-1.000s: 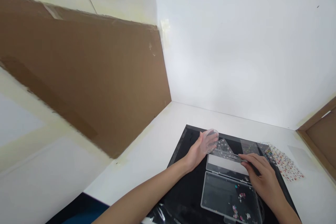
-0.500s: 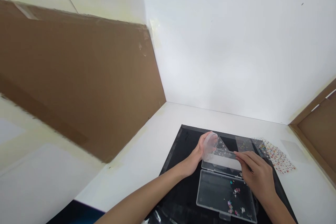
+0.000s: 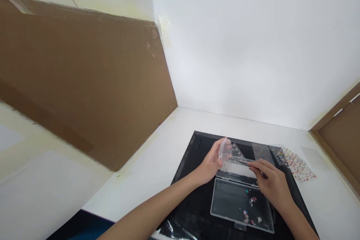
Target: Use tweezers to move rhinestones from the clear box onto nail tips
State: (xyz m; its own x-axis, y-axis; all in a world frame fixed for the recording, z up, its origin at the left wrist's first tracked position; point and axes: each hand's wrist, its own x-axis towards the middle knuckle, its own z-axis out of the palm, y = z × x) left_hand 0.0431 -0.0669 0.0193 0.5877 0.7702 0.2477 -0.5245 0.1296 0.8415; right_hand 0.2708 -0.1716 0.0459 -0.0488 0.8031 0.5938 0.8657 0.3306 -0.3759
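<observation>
My left hand (image 3: 211,163) is closed round the edge of a clear plastic piece with a rounded rim (image 3: 225,150), held tilted above the black mat. Thin dark tweezers (image 3: 239,162) are pinched in my right hand (image 3: 271,180). Their tip points left, at or very near the clear piece; I cannot tell whether it touches. Below both hands lies an open clear plastic case (image 3: 227,200), with small coloured bits (image 3: 246,215) scattered in its near half. A white strip (image 3: 242,169) shows in the far half, partly behind my right hand.
The black mat (image 3: 191,210) lies on a white table (image 3: 135,183). Sheets of tiny coloured stickers (image 3: 299,165) overlap its right edge, beside a plain translucent sheet (image 3: 315,157). A brown cardboard panel (image 3: 92,82) stands at the left, a white wall (image 3: 239,52) behind.
The clear piece in my left hand has turned to stand more edge-on. The tweezers, hard to make out before, now show plainly with their tip at the piece. The view has shifted slightly.
</observation>
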